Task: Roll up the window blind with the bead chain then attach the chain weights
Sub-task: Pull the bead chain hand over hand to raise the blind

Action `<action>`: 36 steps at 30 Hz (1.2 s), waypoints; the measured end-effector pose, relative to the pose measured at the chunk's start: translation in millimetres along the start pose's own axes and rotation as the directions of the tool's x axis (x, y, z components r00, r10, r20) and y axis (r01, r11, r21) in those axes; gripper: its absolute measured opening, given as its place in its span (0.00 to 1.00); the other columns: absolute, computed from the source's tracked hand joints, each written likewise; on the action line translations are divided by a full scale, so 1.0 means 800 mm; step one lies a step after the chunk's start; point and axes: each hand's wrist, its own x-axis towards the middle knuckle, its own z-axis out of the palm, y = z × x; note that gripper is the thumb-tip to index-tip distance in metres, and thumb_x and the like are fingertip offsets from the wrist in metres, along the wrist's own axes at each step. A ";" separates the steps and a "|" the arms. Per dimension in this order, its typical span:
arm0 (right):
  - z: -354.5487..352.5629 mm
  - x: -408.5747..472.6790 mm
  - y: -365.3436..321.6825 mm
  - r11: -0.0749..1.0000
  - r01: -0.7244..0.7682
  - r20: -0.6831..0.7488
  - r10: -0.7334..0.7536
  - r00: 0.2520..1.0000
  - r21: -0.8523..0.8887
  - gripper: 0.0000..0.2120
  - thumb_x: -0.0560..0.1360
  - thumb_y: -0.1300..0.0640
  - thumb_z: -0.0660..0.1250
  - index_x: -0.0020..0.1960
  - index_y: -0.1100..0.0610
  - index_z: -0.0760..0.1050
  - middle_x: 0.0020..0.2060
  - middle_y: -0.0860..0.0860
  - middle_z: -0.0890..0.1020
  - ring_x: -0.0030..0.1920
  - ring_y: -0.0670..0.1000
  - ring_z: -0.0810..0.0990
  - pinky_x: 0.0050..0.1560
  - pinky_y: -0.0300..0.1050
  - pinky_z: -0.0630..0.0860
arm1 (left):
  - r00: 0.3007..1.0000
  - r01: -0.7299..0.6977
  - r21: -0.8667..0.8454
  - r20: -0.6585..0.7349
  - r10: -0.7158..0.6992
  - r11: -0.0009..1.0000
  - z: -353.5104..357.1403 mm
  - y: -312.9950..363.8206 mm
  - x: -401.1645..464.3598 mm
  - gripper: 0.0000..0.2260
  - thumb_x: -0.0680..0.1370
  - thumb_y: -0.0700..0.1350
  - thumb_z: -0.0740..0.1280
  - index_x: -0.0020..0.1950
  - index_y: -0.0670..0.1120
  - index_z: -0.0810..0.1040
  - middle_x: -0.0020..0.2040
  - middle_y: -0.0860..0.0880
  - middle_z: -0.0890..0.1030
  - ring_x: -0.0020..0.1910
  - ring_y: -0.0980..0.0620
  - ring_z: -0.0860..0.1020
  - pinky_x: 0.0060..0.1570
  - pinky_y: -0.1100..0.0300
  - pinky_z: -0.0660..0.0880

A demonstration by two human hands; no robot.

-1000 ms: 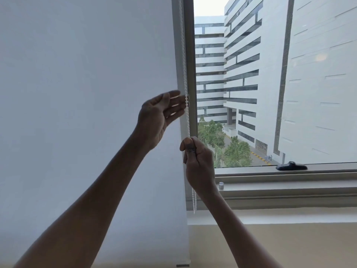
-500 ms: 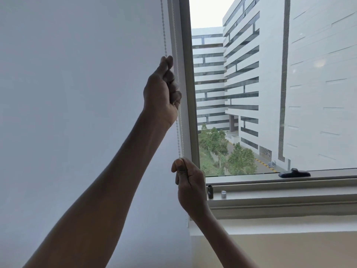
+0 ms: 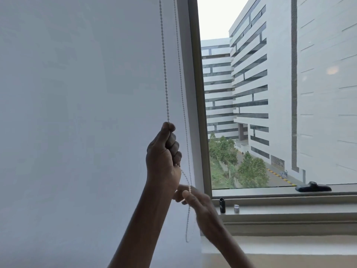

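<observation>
My left hand [image 3: 164,157] has dropped lower, clenched on the white bead chain [image 3: 164,60] beside the white blind [image 3: 77,113]. My right hand [image 3: 195,200] now pinches it below. The blind is still down.

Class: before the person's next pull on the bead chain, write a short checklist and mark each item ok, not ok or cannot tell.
1. Left hand fist closed on bead chain: ok.
2. Right hand touching the chain lower down: ok; firm grip: cannot tell.
3. Blind rolled up: not ok, it covers the left pane.
4. Two small weights on the sill, within sight: ok.
5. Chain free of tangles: cannot tell, blurred below.
</observation>
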 end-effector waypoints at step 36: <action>0.012 0.069 -0.072 0.956 0.272 -0.464 -0.289 0.837 -0.106 0.13 0.77 0.47 0.60 0.37 0.48 0.77 0.21 0.44 0.64 0.24 0.49 0.60 0.26 0.43 0.57 | 0.871 0.052 0.205 0.469 -0.144 0.977 0.014 0.061 0.100 0.25 0.85 0.55 0.46 0.65 0.43 0.76 0.64 0.44 0.81 0.65 0.46 0.79 0.63 0.57 0.76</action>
